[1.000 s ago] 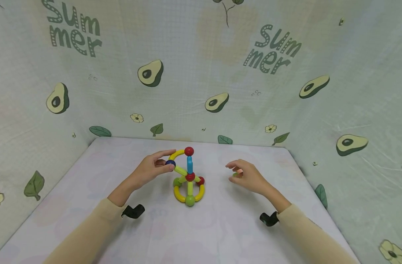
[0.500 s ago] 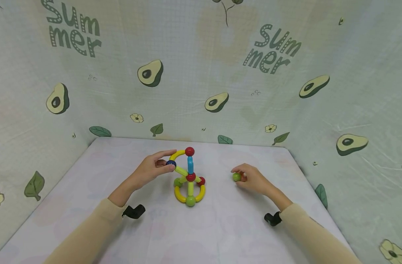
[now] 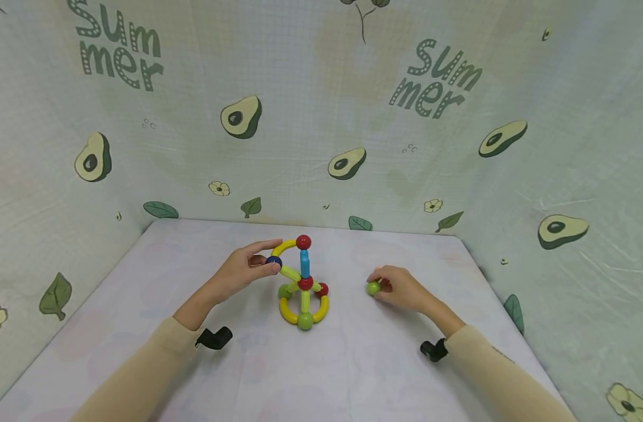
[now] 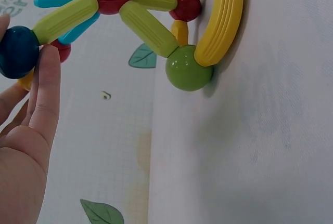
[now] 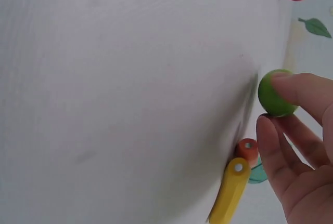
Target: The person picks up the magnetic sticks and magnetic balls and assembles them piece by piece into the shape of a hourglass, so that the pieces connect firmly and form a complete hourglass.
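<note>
A magnetic ball-and-stick structure stands on the table, with yellow curved sticks on a green ball low at its front. From its central red ball rise a blue stick and a light green stick. My left hand pinches the dark blue ball at that green stick's outer end. To the right of the structure and apart from it, my right hand pinches a loose green ball between thumb and fingers. The top red ball joins the upper yellow curved stick.
In the right wrist view, a yellow stick and an orange stick lie beyond the right hand, mostly hidden in the head view. A cloth printed with avocados hangs behind and beside the white table.
My right hand has come nearer to me, then slightly left. The green ball, mostly hidden behind its fingers before, now shows at the fingertips. My left hand and the structure have barely moved.
</note>
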